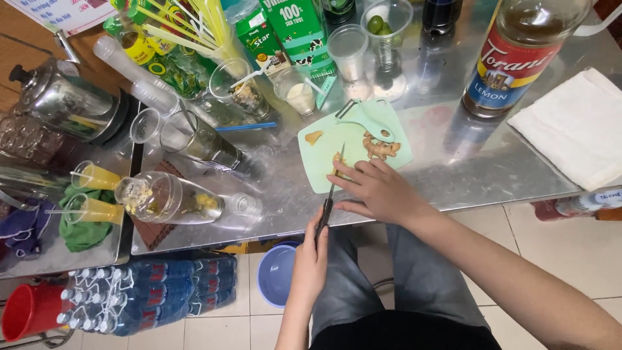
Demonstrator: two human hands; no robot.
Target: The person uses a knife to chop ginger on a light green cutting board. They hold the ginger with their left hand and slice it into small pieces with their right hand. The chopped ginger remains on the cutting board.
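Knife [332, 188] over green cutting board [317, 165]

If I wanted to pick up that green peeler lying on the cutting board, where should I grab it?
Take the peeler by its long green handle, coming from above at the right end. It lies flat on the cutting board, the blade head points left, and the ginger root sits just below it.

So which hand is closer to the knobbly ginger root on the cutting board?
Right. The right hand rests on the cutting board just below the ginger root; the left hand holds the knife off the table edge.
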